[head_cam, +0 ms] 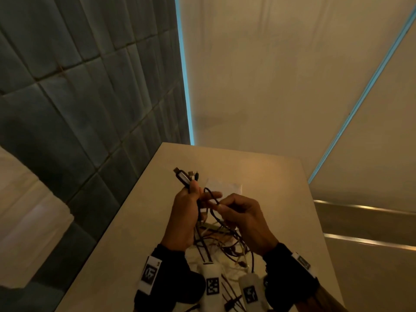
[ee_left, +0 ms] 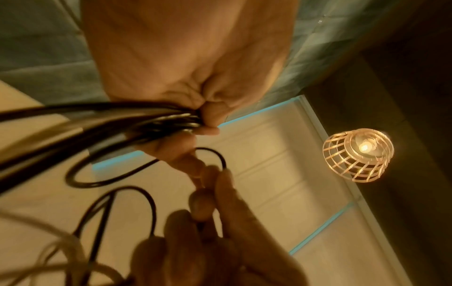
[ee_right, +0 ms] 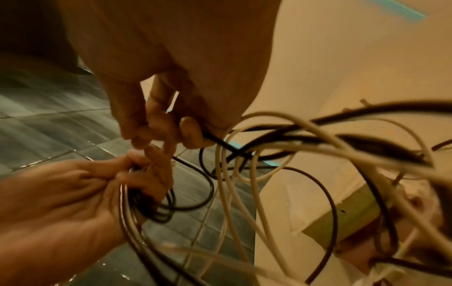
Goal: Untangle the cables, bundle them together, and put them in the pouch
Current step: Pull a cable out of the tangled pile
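My left hand is raised above the table and grips a bunch of black and white cables; several plug ends stick up out of the fist. In the left wrist view the left hand is closed round dark cable strands. My right hand pinches one black cable between thumb and fingertips, just right of the left hand. The rest of the tangle hangs down in loops toward the table. A pale flat thing behind the hands may be the pouch.
The beige table runs to a far edge near a dark tiled wall on the left. Cream panels with light-blue strips stand behind. Loose cables lie on the table below my wrists. A lit wire-cage lamp hangs overhead.
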The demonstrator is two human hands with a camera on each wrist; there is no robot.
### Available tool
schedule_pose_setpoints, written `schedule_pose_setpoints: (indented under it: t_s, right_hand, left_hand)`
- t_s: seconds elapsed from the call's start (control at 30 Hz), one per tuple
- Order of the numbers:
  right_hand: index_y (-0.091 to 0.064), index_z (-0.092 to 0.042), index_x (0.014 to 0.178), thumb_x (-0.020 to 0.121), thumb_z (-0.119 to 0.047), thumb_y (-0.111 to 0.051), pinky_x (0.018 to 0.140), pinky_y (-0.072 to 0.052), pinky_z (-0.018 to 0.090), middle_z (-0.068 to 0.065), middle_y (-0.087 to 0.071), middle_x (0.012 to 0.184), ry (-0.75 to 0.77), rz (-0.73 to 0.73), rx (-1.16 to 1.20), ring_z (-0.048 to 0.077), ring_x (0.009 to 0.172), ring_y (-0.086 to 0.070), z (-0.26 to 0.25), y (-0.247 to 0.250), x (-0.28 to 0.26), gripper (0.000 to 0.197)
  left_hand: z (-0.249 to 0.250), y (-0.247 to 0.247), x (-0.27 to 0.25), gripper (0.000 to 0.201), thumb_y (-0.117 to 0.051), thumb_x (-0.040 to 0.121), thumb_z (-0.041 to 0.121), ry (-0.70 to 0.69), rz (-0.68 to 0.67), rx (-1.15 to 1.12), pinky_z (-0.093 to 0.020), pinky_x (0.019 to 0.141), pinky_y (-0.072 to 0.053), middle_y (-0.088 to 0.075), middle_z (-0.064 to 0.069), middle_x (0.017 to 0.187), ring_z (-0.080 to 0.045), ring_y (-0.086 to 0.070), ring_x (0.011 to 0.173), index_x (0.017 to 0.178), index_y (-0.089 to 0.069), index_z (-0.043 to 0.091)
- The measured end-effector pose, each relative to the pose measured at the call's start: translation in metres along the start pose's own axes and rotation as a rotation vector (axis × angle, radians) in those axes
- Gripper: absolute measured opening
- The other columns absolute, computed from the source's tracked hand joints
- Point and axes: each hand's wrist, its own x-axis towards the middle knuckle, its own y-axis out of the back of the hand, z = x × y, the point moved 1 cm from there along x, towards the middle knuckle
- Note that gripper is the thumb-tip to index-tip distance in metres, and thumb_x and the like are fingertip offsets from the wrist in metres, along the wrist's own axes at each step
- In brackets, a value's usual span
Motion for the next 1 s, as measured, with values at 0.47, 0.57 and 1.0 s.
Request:
schedule_pose_setpoints:
  t_s: [0.47,0.57,1.0]
  right_hand:
    - [-0.064,-0.001,0.072,0.093,-0.017,-0.060,0.063,-0.044,0.019,-0.001,-0.058,0.065,-0.110,-0.131,-0.139,0.007,0.060,-0.053,0.046,0.022,-0.003,0.027]
    - [-0.060,-0.003,0.068,0.094,-0.026,-0.058,0.062,-0.040,0.024,0.010,-0.048,0.065,-0.136,-0.140,-0.190,0.013,0.060,-0.047,0.068,0.029,-0.009,0.034]
    - [-0.052,-0.021,0.061,0.099,-0.027,-0.049,0.053,-0.028,0.022,-0.009,-0.041,0.054,-0.226,-0.094,-0.357,0.006,0.051,-0.034,0.139,0.043,-0.035,0.038]
  left_hand:
    - [0.014,-0.005,-0.005,0.035,-0.034,0.101,0.031,-0.143,-0.120,-0.431,-0.024,0.044,-0.020,-0.031,0.006,0.051,-0.007,-0.024,0.042,0.073,-0.042,0.012]
    - [0.018,-0.001,-0.005,0.036,-0.031,0.102,0.029,-0.147,-0.097,-0.438,-0.024,0.043,-0.017,-0.031,0.007,0.048,-0.006,-0.022,0.040,0.072,-0.041,0.012]
    - [0.035,0.020,-0.011,0.037,-0.032,0.102,0.031,-0.219,-0.034,-0.420,-0.022,0.041,-0.017,-0.031,0.010,0.048,-0.004,-0.021,0.040,0.072,-0.043,0.014]
